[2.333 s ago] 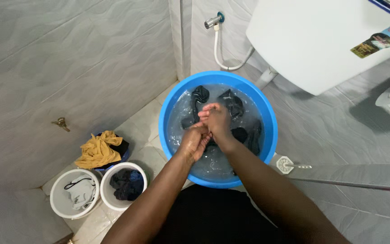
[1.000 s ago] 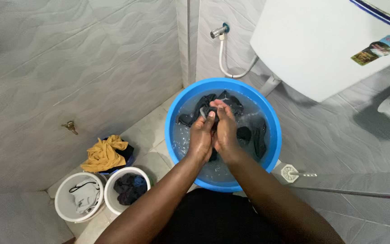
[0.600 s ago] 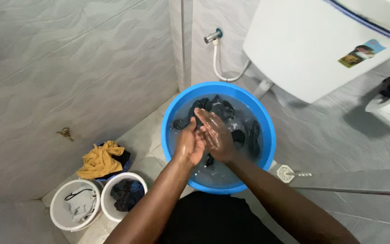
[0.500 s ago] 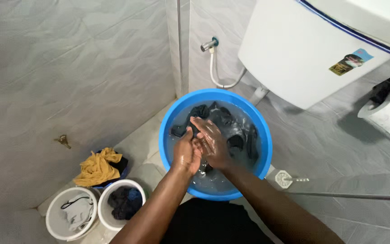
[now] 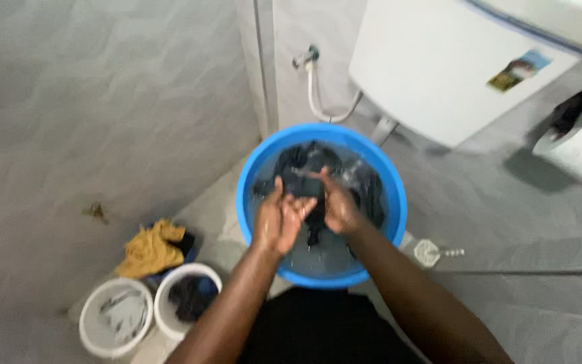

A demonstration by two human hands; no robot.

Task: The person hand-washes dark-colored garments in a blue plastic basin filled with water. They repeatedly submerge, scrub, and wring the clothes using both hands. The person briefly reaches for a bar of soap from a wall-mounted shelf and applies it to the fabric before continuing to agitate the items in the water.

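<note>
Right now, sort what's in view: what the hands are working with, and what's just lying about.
In use:
left hand
right hand
blue basin of water
dark clothes soaking in it

Lying about:
yellow cloth
two white buckets of laundry
toilet tank
hose

We hold both hands over the basin (image 5: 249, 176), left hand (image 5: 279, 221) at nine o'clock of right hand (image 5: 339, 205). Clothes (image 5: 303, 167) lie in it. Two buckets (image 5: 106, 334) sit at eight o'clock, the cistern (image 5: 432, 67) at one.
</note>
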